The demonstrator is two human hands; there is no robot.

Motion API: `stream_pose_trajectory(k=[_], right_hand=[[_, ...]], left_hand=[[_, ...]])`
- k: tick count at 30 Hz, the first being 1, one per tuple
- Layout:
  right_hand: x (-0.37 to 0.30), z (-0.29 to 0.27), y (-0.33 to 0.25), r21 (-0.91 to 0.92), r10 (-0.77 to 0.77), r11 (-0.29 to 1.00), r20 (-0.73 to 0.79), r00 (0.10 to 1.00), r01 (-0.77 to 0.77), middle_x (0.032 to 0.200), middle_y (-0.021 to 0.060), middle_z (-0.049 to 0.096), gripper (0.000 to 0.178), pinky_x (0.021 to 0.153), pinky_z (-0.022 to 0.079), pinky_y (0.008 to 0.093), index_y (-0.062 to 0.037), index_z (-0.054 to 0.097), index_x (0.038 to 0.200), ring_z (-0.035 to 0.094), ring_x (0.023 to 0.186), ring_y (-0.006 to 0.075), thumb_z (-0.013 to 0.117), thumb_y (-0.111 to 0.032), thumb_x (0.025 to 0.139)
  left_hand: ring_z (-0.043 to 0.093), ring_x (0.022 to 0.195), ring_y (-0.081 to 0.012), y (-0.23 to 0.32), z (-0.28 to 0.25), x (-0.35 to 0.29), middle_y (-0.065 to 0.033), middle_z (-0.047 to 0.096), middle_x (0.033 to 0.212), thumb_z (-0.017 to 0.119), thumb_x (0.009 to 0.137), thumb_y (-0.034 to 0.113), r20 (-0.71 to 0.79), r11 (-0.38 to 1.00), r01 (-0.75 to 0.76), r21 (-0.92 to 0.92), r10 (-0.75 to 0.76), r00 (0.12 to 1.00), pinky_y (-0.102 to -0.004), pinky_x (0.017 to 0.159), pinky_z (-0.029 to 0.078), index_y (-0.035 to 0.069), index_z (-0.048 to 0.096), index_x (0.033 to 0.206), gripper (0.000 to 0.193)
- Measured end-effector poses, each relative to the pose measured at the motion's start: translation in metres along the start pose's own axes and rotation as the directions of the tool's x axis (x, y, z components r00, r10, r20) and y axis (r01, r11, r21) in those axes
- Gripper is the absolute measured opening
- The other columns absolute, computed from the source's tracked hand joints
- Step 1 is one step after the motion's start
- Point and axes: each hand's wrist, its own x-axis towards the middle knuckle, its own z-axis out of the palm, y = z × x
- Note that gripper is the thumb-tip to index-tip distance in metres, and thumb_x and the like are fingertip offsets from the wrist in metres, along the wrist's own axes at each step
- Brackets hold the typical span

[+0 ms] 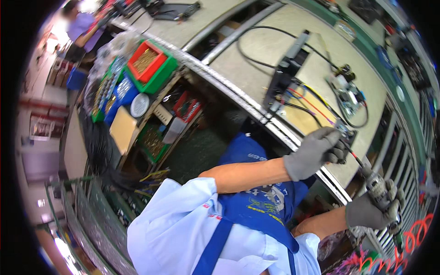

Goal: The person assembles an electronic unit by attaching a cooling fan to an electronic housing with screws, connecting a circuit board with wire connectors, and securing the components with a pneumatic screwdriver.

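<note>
My left hand (316,153), in a grey glove, is closed with its fingertips at a small dark and metal part (347,133) over the conveyor edge. Wires lead from that part to a black elongated housing (288,66) lying on a pale board. In its grey glove, my right hand (373,210) is wrapped round a power screwdriver (376,187). The screwdriver's thin bit (355,156), with a red section, points at the part by my left fingers. Whether the tip touches a screw is hidden. Further right lies a circuit board assembly (350,98) with cables.
Beside the line at left, a red bin (145,62) of small brass-coloured pieces sits in a green bin (169,66). Metal rollers (398,146) run along the right. A red coiled hose (419,229) hangs at lower right. Another person (85,30) works at far left.
</note>
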Motion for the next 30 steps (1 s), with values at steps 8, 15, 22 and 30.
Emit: stream_pose_trajectory(k=[8,15,22,30], right_hand=[[-0.013,0.022,-0.001,0.023,-0.098,0.995,-0.047,0.994,0.099,0.094,0.0056,0.058,0.035,0.078,0.052,0.0321,-0.0077,0.054,0.112,0.056,0.069,0.0128,0.057,-0.009,0.077],[-0.013,0.021,0.000,-0.002,-0.163,0.987,-0.040,0.986,0.164,0.094,0.0072,0.062,0.036,0.076,0.053,0.0335,-0.0065,0.055,0.113,0.058,0.070,0.0131,0.056,-0.009,0.077],[-0.011,0.014,-0.005,0.014,-0.165,0.985,-0.156,0.974,0.170,0.095,0.0062,0.060,0.037,0.072,0.052,0.0332,-0.0070,0.055,0.114,0.055,0.069,0.0131,0.056,-0.012,0.078],[-0.014,0.022,-0.003,-0.166,-0.248,0.962,-0.198,0.948,0.217,0.092,0.0067,0.057,0.041,0.077,0.052,0.0373,-0.0063,0.052,0.116,0.055,0.069,0.0144,0.052,-0.013,0.075]], left_hand=[[0.065,0.085,-0.0144,0.011,0.004,-0.009,-0.0068,0.061,0.098,0.051,0.105,0.021,0.019,0.999,0.043,-0.009,-0.042,0.999,-0.0231,0.066,0.053,0.003,0.052,0.121,0.024],[0.060,0.082,-0.0118,0.004,0.005,0.004,-0.0036,0.059,0.094,0.054,0.104,0.020,0.009,0.994,0.091,-0.067,-0.090,0.996,-0.0208,0.065,0.050,0.006,0.055,0.117,0.019],[0.061,0.081,-0.0125,0.000,0.009,-0.005,-0.0040,0.061,0.096,0.054,0.104,0.022,0.036,0.998,-0.027,0.051,0.026,0.999,-0.0215,0.064,0.050,0.007,0.057,0.116,0.019],[0.066,0.071,-0.0169,0.033,-0.002,0.025,-0.0090,0.067,0.092,0.053,0.103,0.024,0.040,0.712,0.035,0.701,-0.089,0.995,-0.0269,0.061,0.054,0.004,0.058,0.120,0.027]])
